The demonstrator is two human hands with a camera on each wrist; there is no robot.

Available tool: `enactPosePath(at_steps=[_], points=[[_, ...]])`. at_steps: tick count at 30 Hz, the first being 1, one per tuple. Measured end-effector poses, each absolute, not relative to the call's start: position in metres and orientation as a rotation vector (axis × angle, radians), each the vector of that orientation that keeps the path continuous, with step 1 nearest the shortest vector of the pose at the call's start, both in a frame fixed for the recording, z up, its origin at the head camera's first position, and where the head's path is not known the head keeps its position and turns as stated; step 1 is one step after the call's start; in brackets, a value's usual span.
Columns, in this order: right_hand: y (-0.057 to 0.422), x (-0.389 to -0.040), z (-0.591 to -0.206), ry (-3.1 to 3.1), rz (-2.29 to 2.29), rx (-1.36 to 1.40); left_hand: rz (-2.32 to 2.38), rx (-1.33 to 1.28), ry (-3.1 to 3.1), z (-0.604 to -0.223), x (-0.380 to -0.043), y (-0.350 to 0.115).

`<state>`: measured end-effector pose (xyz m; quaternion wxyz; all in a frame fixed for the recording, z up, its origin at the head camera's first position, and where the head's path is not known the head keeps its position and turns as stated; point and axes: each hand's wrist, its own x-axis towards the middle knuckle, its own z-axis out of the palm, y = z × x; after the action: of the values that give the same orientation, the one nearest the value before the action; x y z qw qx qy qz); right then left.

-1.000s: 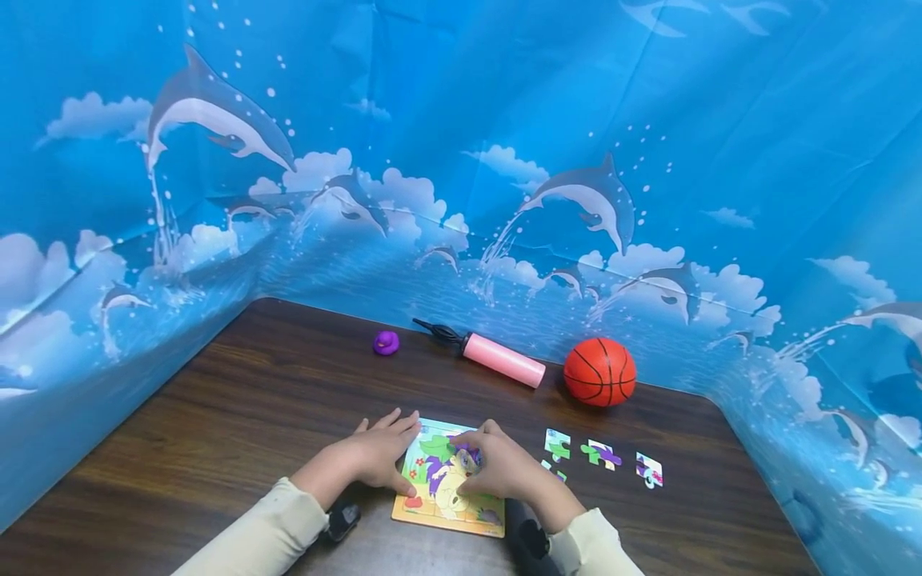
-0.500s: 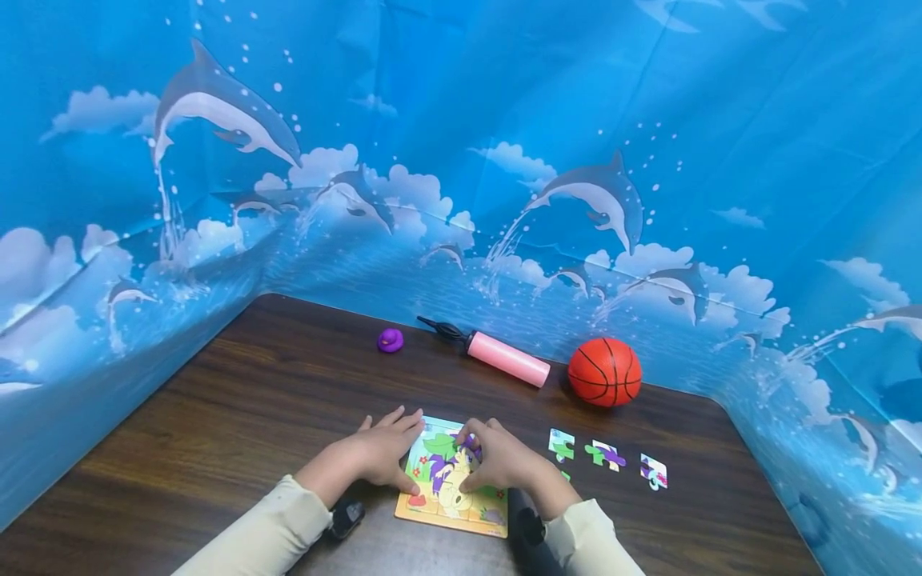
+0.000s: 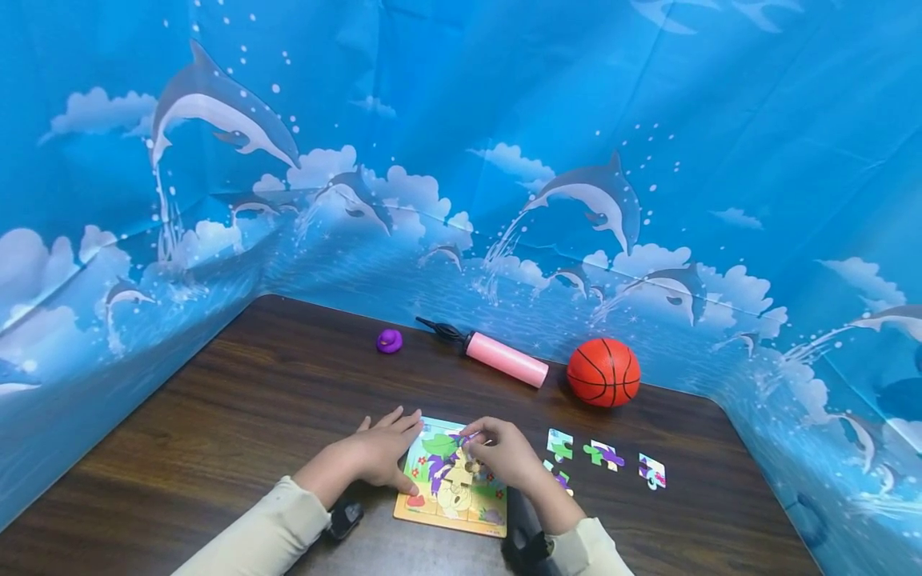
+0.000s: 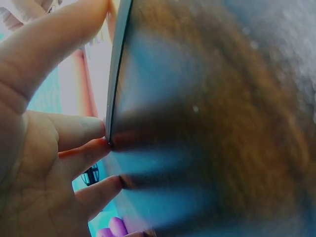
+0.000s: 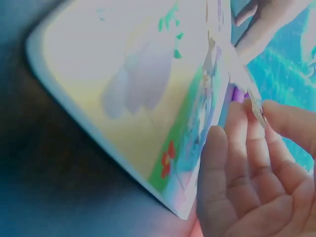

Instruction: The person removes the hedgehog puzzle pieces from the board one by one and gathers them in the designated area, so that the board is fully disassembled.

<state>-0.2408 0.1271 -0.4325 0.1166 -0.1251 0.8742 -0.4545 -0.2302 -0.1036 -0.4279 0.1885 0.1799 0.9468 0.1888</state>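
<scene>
While the left hand [image 3: 382,454] lies spread along the left edge of the puzzle board [image 3: 461,525], seemingly to steady it, the right hand [image 3: 504,458] pinches a puzzle piece [image 5: 255,98] over the board's far half, loose pieces [image 3: 651,467] lying on the table [image 3: 288,400] rightward, presumably for easy reach

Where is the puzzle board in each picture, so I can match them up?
Head: the puzzle board lies low, near the middle.
Left wrist: mainly its thin edge shows, upright, above and left of centre.
Right wrist: it spreads large across the left half.
Shared landmark: the left hand, at left in the left wrist view, upper right in the right wrist view.
</scene>
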Motion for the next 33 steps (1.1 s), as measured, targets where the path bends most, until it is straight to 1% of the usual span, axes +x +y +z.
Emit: enactPosePath(at_steps=[7, 11, 15, 19, 23, 27, 33], points=[[0.152, -0.239, -0.434, 2.296, -1.647, -0.053, 0.526, 0.505, 2.664, -0.430, -0.231, -0.102], [0.186, -0.236, -0.435, 2.186, -1.740, 0.161, 0.536, 0.514, 2.659, -0.430, -0.232, -0.102], [0.232, -0.228, -0.439, 2.238, -1.766, 0.279, 0.536, 0.520, 2.662, -0.430, -0.232, -0.102], [0.274, -0.219, -0.441, 2.501, -1.606, 0.306, 0.536, 0.523, 2.673, -0.431, -0.233, -0.104], [0.300, -0.215, -0.443, 2.640, -1.475, 0.341, 0.542, 0.520, 2.682, -0.430, -0.234, -0.107], [0.309, -0.213, -0.445, 2.717, -1.394, 0.343, 0.553, 0.519, 2.675, -0.430, -0.234, -0.107], [0.308, -0.213, -0.446, 2.785, -1.331, 0.325, 0.551, 0.528, 2.665, -0.431, -0.235, -0.104]])
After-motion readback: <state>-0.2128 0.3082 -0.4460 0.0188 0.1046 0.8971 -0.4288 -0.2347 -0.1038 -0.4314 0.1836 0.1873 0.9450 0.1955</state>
